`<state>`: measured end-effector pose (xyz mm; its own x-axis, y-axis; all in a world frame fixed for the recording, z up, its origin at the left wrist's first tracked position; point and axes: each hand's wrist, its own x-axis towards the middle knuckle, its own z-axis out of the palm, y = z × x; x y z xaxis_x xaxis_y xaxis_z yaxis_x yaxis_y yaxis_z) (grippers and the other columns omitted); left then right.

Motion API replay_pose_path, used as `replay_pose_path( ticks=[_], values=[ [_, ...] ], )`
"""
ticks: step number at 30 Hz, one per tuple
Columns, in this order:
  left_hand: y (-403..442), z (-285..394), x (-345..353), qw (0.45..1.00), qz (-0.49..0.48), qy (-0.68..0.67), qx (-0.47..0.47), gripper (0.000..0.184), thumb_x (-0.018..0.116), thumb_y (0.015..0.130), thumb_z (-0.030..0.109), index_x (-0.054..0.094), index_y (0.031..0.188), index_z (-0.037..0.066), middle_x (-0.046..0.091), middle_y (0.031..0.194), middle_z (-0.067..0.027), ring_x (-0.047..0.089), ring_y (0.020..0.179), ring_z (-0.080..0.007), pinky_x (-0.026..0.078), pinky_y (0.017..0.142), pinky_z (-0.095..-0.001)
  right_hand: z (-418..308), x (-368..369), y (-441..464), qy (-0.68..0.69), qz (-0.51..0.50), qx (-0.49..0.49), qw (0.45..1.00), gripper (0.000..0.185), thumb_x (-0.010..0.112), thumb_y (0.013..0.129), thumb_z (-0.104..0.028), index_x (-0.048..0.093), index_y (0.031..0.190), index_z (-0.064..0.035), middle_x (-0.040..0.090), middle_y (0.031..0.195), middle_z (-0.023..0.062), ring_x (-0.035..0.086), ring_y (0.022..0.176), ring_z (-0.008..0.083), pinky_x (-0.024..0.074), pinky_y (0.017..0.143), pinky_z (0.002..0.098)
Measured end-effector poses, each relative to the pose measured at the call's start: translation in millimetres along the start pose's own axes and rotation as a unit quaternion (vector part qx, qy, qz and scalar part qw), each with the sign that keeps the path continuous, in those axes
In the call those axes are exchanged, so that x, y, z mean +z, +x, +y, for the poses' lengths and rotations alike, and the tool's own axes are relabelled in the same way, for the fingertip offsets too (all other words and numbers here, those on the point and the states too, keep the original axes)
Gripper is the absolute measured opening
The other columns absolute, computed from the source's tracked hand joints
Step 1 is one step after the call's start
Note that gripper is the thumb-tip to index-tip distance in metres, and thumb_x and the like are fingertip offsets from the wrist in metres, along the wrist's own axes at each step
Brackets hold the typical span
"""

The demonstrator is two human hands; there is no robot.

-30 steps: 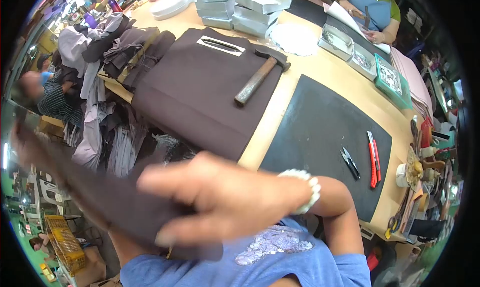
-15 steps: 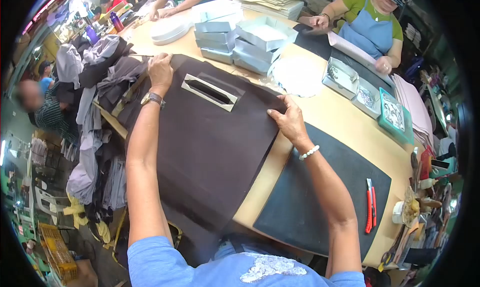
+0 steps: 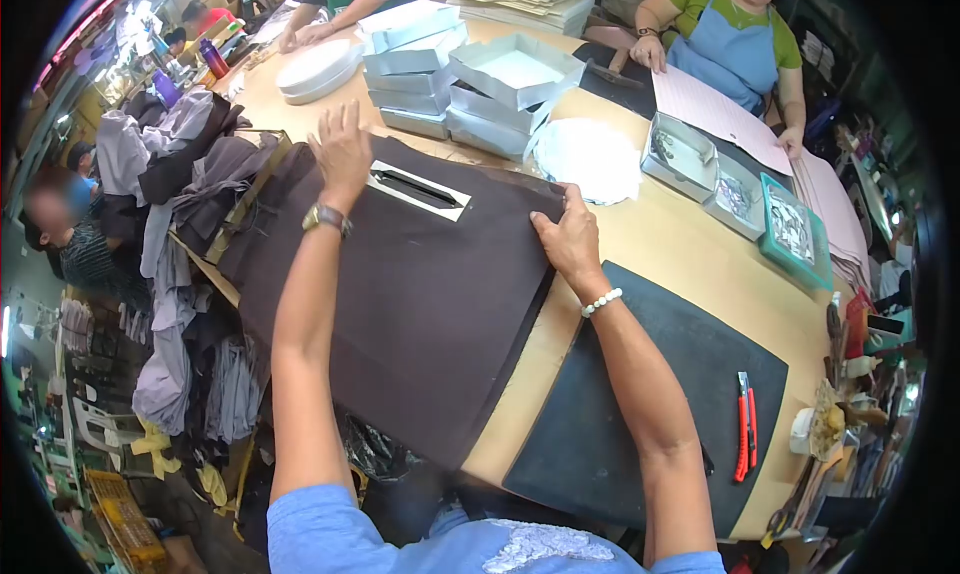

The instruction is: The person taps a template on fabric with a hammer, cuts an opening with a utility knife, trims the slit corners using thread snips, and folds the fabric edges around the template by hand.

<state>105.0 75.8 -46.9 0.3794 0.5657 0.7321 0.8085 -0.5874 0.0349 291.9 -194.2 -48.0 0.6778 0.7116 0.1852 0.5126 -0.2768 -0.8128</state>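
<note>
A large dark brown fabric panel (image 3: 400,294) lies over the table's near left part, its lower edge hanging over the table edge. Near its far side is a long slot with a pale frame (image 3: 422,192) and a dark strip inside. My left hand (image 3: 342,152), fingers stretched and apart, is at the panel's far edge left of the slot; contact cannot be made out. At the panel's far right corner, my right hand (image 3: 570,236) pinches the edge between thumb and fingers.
A black cutting mat (image 3: 650,394) with a red cutter (image 3: 746,429) lies at right. Light-blue box trays (image 3: 410,69), a white round pad (image 3: 588,162) and a teal tray (image 3: 795,224) stand farther back. Grey cloth heaps (image 3: 170,304) hang at left. A co-worker (image 3: 725,49) handles pink sheets (image 3: 720,119).
My left hand has let go of the panel's far edge and spread its fingers. The panel's left side now lies flatter and farther left. The co-worker's hands have moved on the pink sheet.
</note>
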Motion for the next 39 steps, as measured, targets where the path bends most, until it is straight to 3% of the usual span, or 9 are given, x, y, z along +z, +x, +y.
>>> replay_pose_path(
  ticks=[6, 12, 21, 27, 33, 34, 37, 38, 39],
  values=[
    [-66.4, 85.7, -39.7, 0.946, -0.296, -0.118, -0.059, 0.081, 0.045, 0.083, 0.067, 0.041, 0.138, 0.007, 0.025, 0.148, -0.0210, 0.014, 0.139, -0.0420, 0.012, 0.106, -0.0638, 3.4, -2.8, 0.0, 0.006, 0.000, -0.042, 0.999, 0.047, 0.064, 0.075, -0.015, 0.048, 0.115, 0.0030, 0.062, 0.087, 0.0272, 0.062, 0.085, 0.0410, 0.0466, 0.078, 0.0441],
    [-66.8, 96.7, -29.8, 0.938, -0.317, -0.111, -0.085, 0.084, 0.047, 0.080, 0.068, 0.041, 0.139, 0.008, 0.024, 0.149, -0.0215, 0.007, 0.139, -0.0447, 0.002, 0.106, -0.0652, 23.2, -35.9, -5.7, -0.034, -0.162, -0.064, 0.984, 0.049, 0.058, 0.071, -0.014, 0.047, 0.114, 0.0045, 0.060, 0.093, 0.0293, 0.058, 0.093, 0.0422, 0.0457, 0.082, 0.0434],
    [-68.1, 96.9, -29.3, 0.939, -0.307, -0.126, -0.093, 0.083, 0.051, 0.077, 0.067, 0.046, 0.135, 0.008, 0.027, 0.148, -0.0199, 0.008, 0.139, -0.0437, 0.001, 0.105, -0.0661, 25.0, -55.5, 3.0, -0.214, -0.029, -0.114, 0.970, 0.067, 0.056, 0.071, -0.001, 0.041, 0.135, -0.0159, 0.067, 0.098, 0.0159, 0.064, 0.087, 0.0364, 0.0512, 0.079, 0.0444],
    [-70.3, 97.9, -26.2, 0.946, -0.295, -0.105, -0.085, 0.082, 0.051, 0.077, 0.068, 0.047, 0.134, 0.010, 0.030, 0.146, -0.0190, 0.011, 0.138, -0.0435, 0.005, 0.105, -0.0669, -0.8, -133.1, -1.6, -0.185, 0.020, -0.071, 0.980, 0.070, 0.056, 0.072, 0.007, 0.037, 0.138, -0.0093, 0.066, 0.102, 0.0161, 0.066, 0.086, 0.0281, 0.0502, 0.078, 0.0351],
    [-69.9, 95.4, -21.0, 0.951, -0.295, -0.052, -0.074, 0.080, 0.047, 0.077, 0.072, 0.048, 0.135, 0.016, 0.033, 0.146, -0.0150, 0.017, 0.138, -0.0389, 0.009, 0.104, -0.0666, 2.5, -50.5, -16.2, -0.089, 0.017, -0.157, 0.983, 0.026, 0.054, 0.067, 0.000, 0.068, 0.089, 0.0028, 0.063, 0.106, 0.0225, 0.065, 0.085, 0.0331, 0.0500, 0.081, 0.0389],
    [-69.0, 93.6, -19.9, 0.954, -0.293, -0.036, -0.057, 0.079, 0.046, 0.077, 0.073, 0.049, 0.134, 0.018, 0.035, 0.145, -0.0143, 0.021, 0.138, -0.0368, 0.012, 0.104, -0.0652, -8.6, -40.9, -17.8, -0.143, -0.047, -0.084, 0.985, 0.029, 0.052, 0.065, -0.002, 0.068, 0.089, 0.0025, 0.064, 0.098, 0.0237, 0.064, 0.083, 0.0362, 0.0501, 0.079, 0.0426],
    [-64.9, 90.5, -16.4, 0.955, -0.295, 0.016, -0.033, 0.077, 0.042, 0.078, 0.073, 0.050, 0.134, 0.021, 0.037, 0.145, -0.0136, 0.027, 0.136, -0.0336, 0.013, 0.106, -0.0615, 22.8, 3.4, -21.2, -0.227, -0.045, -0.067, 0.971, 0.041, 0.053, 0.078, -0.008, 0.050, 0.118, -0.0022, 0.064, 0.083, 0.0228, 0.064, 0.079, 0.0382, 0.0486, 0.073, 0.0496],
    [-68.3, 71.5, 12.0, 0.964, -0.267, 0.008, -0.010, 0.073, 0.041, 0.080, 0.071, 0.051, 0.133, 0.021, 0.040, 0.143, -0.0138, 0.032, 0.134, -0.0335, 0.016, 0.108, -0.0554, 16.0, -5.1, -26.4, -0.226, -0.082, -0.045, 0.970, 0.042, 0.052, 0.080, -0.010, 0.050, 0.121, -0.0034, 0.063, 0.098, 0.0225, 0.062, 0.094, 0.0375, 0.0447, 0.085, 0.0536],
    [-64.8, 65.0, 21.0, 0.964, -0.262, 0.033, 0.029, 0.070, 0.041, 0.083, 0.068, 0.051, 0.133, 0.020, 0.042, 0.142, -0.0131, 0.035, 0.132, -0.0344, 0.021, 0.108, -0.0521, 29.1, 5.8, -37.5, -0.235, 0.054, -0.139, 0.961, 0.049, 0.055, 0.079, -0.010, 0.047, 0.127, -0.0027, 0.056, 0.118, 0.0222, 0.050, 0.115, 0.0380, 0.0347, 0.097, 0.0578]
  ],
)
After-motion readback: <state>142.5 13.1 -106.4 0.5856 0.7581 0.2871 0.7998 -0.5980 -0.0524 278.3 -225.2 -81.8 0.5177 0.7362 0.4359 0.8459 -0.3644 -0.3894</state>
